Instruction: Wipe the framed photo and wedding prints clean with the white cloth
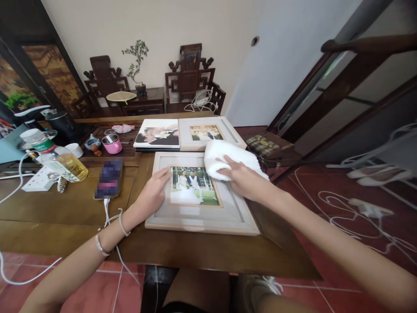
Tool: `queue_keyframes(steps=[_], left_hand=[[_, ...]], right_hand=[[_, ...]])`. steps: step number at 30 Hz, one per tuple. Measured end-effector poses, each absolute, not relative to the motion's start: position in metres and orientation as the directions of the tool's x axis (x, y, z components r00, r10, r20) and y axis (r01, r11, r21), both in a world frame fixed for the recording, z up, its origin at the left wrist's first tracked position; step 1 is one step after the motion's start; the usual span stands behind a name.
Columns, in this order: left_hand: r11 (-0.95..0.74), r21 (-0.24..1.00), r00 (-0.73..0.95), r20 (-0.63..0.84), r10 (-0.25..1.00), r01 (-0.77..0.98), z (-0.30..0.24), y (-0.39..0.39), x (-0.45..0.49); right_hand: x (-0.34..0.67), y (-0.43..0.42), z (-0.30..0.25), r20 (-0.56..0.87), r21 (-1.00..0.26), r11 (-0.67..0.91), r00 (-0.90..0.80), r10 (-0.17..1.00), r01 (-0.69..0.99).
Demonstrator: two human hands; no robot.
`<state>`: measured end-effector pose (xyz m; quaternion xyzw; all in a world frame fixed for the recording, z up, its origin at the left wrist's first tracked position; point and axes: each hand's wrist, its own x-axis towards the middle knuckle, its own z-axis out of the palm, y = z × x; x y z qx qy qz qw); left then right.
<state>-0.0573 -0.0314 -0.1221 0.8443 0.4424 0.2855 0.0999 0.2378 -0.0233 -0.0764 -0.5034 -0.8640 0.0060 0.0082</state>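
Note:
A pale wooden picture frame [198,219] with a wedding photo lies flat on the dark wooden table [74,204] in front of me. My left hand [153,193] rests flat on the frame's left side, fingers stretched out. My right hand [237,176] presses a white cloth [224,154] onto the frame's upper right corner, fingers bent over the cloth. Behind it lie a second framed photo [208,132] and a photo album [158,134].
A phone [109,178] on a white cable lies left of the frame. Further left stand a bottle of yellow liquid [67,164], a power strip [39,179], a pink cup [111,144] and small bowls. Carved chairs and a potted plant [137,65] stand behind. Cables trail on the red floor at right.

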Motion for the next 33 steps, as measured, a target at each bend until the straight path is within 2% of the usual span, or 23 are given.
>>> queue_keyframes(steps=[3, 9, 14, 18, 23, 28, 33], left_hand=[[-0.593, 0.411, 0.438, 0.414, 0.798, 0.692, -0.125, -0.033, -0.057], [-0.551, 0.425, 0.421, 0.365, 0.83, 0.718, -0.124, -0.033, -0.056], [-0.518, 0.379, 0.415, 0.322, 0.851, 0.767, -0.119, -0.037, -0.049], [-0.516, 0.345, 0.429, 0.299, 0.852, 0.784, -0.115, -0.039, -0.046], [-0.521, 0.332, 0.439, 0.293, 0.849, 0.787, -0.114, -0.035, -0.046], [-0.549, 0.318, 0.461, 0.313, 0.83, 0.773, -0.116, -0.032, -0.047], [-0.556, 0.322, 0.451, 0.346, 0.823, 0.766, -0.121, -0.031, -0.047]], right_hand=[[0.241, -0.051, -0.071, -0.019, -0.027, 0.538, -0.538, 0.842, 0.843], [0.234, -0.131, -0.063, -0.22, -0.139, 0.549, -0.566, 0.794, 0.824], [0.229, -0.143, -0.059, -0.226, -0.186, 0.525, -0.556, 0.8, 0.83], [0.227, -0.105, -0.052, -0.16, -0.108, 0.493, -0.505, 0.848, 0.863], [0.223, -0.03, -0.058, 0.015, 0.007, 0.422, -0.422, 0.906, 0.907], [0.226, 0.006, -0.075, 0.082, 0.112, 0.549, -0.558, 0.826, 0.828], [0.227, -0.03, -0.073, 0.028, 0.12, 0.66, -0.667, 0.744, 0.741]])
